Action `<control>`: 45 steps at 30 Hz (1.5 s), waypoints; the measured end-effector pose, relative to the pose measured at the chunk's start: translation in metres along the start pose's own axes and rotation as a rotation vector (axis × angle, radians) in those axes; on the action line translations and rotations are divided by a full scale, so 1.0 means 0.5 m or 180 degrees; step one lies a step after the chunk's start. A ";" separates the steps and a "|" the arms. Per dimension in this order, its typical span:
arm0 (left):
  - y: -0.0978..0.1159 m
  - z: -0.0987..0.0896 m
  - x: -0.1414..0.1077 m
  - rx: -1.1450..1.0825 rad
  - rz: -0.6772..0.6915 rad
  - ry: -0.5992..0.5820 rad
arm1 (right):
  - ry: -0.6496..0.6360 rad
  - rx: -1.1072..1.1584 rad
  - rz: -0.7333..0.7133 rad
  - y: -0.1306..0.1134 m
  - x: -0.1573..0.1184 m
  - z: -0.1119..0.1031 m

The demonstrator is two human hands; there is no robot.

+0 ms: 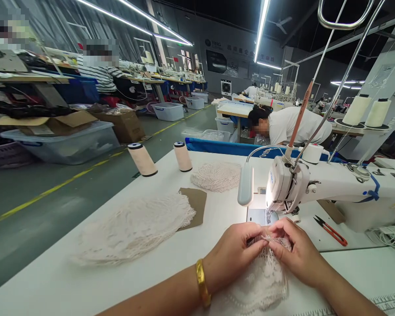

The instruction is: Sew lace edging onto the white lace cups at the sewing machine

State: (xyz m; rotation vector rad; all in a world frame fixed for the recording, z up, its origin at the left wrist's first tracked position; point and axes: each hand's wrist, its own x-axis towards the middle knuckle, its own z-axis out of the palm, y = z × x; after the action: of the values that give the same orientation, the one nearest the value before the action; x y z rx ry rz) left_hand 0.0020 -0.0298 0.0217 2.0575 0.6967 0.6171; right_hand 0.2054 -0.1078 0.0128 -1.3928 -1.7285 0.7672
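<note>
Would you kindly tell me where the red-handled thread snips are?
In the head view, the red-handled snips lie on the white work surface, right of the right hand, near the white sewing machine.

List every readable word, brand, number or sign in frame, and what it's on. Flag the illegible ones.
"YING": logo on the back wall.
"生命线": end of that wall's slogan; rest unclear.
"JUKI": background sewing machine.
"J", then cut off by frame edge: near sewing machine.
Too small or blurred: ruler markings, blue cloth lettering, pillar notice, near machine's head label.
</note>
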 end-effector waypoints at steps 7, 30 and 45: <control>0.011 0.008 -0.002 0.0191 0.0069 0.0292 | 0.0253 -0.0117 -0.0437 0.006 0.005 0.012; -0.027 0.046 -0.001 0.2432 0.1497 0.0824 | 0.0640 -0.1398 0.0063 0.035 0.040 0.047; -0.033 0.029 -0.011 0.2356 0.1491 0.0363 | 0.0364 -0.1926 -0.0757 0.058 0.014 0.023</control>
State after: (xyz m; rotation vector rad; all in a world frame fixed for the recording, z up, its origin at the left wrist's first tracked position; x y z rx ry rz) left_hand 0.0034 -0.0337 -0.0005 2.9389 0.5506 0.8246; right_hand 0.2096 -0.0945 -0.0159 -1.5310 -2.0793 0.0204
